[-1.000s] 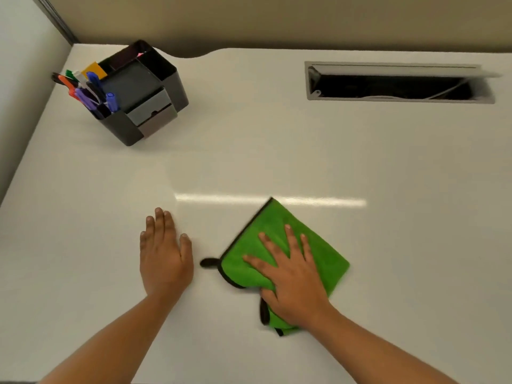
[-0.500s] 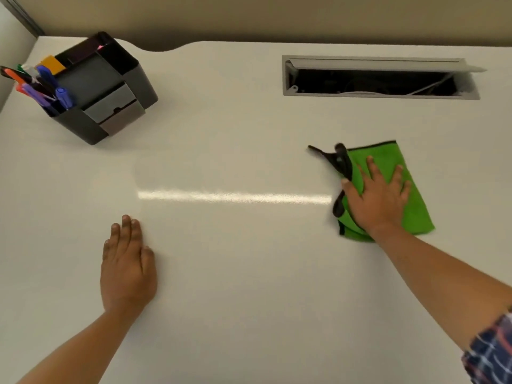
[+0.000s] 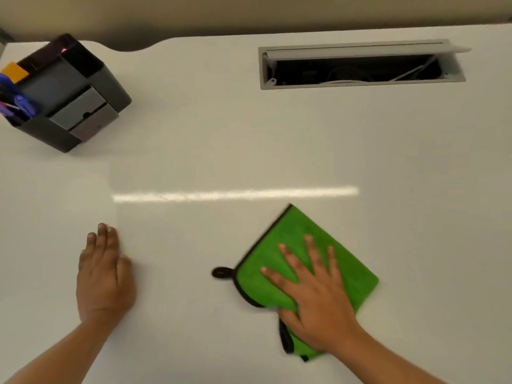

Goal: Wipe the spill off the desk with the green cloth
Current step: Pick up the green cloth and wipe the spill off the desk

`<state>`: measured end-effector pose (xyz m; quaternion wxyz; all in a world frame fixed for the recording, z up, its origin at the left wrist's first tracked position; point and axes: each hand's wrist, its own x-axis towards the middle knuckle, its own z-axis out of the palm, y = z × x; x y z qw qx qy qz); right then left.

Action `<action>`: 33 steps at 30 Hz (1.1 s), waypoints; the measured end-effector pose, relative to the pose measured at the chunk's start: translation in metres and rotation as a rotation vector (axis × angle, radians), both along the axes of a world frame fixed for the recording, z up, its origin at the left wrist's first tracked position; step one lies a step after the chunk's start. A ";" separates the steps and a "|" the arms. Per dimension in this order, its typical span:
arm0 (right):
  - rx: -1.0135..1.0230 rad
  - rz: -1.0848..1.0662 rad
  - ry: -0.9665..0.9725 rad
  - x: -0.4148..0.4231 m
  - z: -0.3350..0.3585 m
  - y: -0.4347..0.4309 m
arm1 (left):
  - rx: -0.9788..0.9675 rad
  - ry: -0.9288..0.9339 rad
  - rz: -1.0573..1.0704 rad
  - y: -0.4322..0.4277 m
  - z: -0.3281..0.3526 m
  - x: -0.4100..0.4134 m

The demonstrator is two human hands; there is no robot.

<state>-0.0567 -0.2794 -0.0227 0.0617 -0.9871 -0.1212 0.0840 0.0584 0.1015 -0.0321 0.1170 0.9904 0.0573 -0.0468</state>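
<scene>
A folded green cloth (image 3: 291, 239) with black trim and a black hanging loop lies on the white desk (image 3: 207, 134), right of the middle and near me. My right hand (image 3: 315, 297) presses flat on it with the fingers spread, covering its near half. My left hand (image 3: 104, 275) rests palm down on the bare desk to the left, fingers together, holding nothing. No spill shows on the glossy surface; only a bright strip of reflected light crosses it.
A black desk organiser (image 3: 69, 95) with pens and a yellow pad stands at the back left. An open cable hatch (image 3: 360, 65) with a raised grey lid is set into the desk at the back right. The desk's far edge meets a beige wall.
My right hand has slid the cloth from the far right, near the hatch, back toward me and leftward. The left hand has stayed flat in about the same place.
</scene>
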 end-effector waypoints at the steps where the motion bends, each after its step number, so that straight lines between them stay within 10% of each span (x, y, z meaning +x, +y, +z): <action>1: -0.017 -0.077 0.011 -0.015 0.000 -0.016 | -0.001 0.001 0.002 -0.001 0.000 0.000; 14: -0.056 -0.789 0.026 0.156 0.011 -0.130 | 0.000 0.002 -0.008 -0.004 0.005 0.001; 26: -0.049 -0.003 0.005 0.169 0.012 0.082 | -0.017 -0.013 -0.012 0.000 0.004 -0.001; 33: 0.009 0.051 -0.036 0.100 0.007 0.017 | -0.026 -0.013 -0.001 -0.003 0.004 -0.001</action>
